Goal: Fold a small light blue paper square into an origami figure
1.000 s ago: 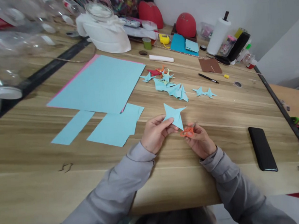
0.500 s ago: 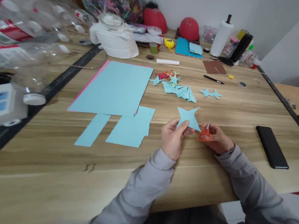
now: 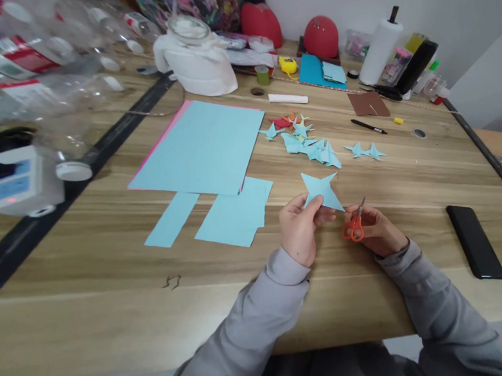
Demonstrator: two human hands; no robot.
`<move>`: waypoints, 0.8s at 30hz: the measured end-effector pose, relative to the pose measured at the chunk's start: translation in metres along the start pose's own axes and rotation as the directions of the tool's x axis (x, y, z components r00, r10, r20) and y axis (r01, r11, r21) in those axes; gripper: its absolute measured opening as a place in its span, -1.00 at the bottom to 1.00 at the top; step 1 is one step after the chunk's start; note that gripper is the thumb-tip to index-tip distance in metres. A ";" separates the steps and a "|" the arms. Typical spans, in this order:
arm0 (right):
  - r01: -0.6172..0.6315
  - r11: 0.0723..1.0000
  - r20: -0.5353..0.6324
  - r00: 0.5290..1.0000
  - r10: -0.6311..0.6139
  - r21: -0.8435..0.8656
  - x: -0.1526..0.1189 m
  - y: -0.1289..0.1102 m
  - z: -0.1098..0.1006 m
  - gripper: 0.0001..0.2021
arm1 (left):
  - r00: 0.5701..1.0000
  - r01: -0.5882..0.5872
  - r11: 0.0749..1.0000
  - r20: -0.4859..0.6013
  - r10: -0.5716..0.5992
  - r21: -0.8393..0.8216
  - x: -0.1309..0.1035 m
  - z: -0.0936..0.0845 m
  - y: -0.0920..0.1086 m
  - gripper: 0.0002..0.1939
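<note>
Pinched between thumb and fingers of my left hand (image 3: 300,227) is a light blue four-pointed paper star (image 3: 321,190), held above the table. My right hand (image 3: 379,229) grips a small pair of scissors (image 3: 355,223) with orange handles, its metal tip pointing up and away from me. The scissors are apart from the paper, just right of it. Beyond my hands lie a cluster of folded blue paper pieces (image 3: 315,149) and two small blue paper stars (image 3: 365,151). Red and orange folded pieces (image 3: 284,122) sit at the back of that cluster.
Large blue sheets (image 3: 200,148) over a pink one lie left of centre, with cut blue pieces (image 3: 231,218) in front. A black phone (image 3: 476,241) is at right. Plastic bottles (image 3: 71,137) and a white power box (image 3: 24,181) crowd the left. A pen (image 3: 369,126) lies farther back.
The scissors have turned in my right hand, so their tip now shows more clearly, and they sit slightly farther from the paper star. The whole view has shifted a little.
</note>
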State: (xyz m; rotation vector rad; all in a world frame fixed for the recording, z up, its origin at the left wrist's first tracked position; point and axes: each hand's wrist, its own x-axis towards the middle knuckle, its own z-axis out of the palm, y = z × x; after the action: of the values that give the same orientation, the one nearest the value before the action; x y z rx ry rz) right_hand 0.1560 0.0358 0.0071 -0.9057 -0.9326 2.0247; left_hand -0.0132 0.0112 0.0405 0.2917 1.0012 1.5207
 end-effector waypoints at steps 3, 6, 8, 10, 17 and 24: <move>-0.051 0.999 0.082 0.995 0.051 -0.005 -0.003 -0.002 0.001 -0.48 | 0.999 -0.034 0.999 -0.002 0.034 -0.029 0.000 0.002 0.006 -0.76; -0.054 0.999 0.118 0.992 0.054 -0.006 -0.006 -0.003 0.003 -0.45 | 0.996 -0.088 0.996 0.004 0.088 -0.004 0.000 0.003 0.008 -0.76; -0.052 0.999 0.129 0.990 0.051 0.002 -0.007 -0.005 0.005 -0.47 | 0.994 -0.107 0.994 0.021 0.106 0.031 -0.001 0.003 0.007 -0.76; -0.064 0.998 0.143 0.988 0.060 0.022 -0.009 -0.008 0.008 -0.49 | 0.992 -0.125 0.990 0.043 0.123 0.065 -0.002 0.003 0.005 -0.76; -0.013 0.999 0.119 0.993 0.007 0.047 -0.010 -0.017 0.009 -0.53 | 0.988 -0.149 0.984 0.067 0.142 0.103 0.006 -0.001 -0.001 -0.77; 0.128 0.992 -0.068 0.989 -0.128 -0.007 -0.004 -0.006 0.015 -0.80 | 0.983 -0.081 0.994 0.170 0.067 0.075 0.006 -0.001 0.000 -0.76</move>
State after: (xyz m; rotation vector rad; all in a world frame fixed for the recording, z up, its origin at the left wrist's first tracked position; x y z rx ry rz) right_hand 0.1481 0.0303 0.0201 -0.8879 -0.9316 1.8735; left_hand -0.0155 0.0161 0.0383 0.5114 0.9290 1.4973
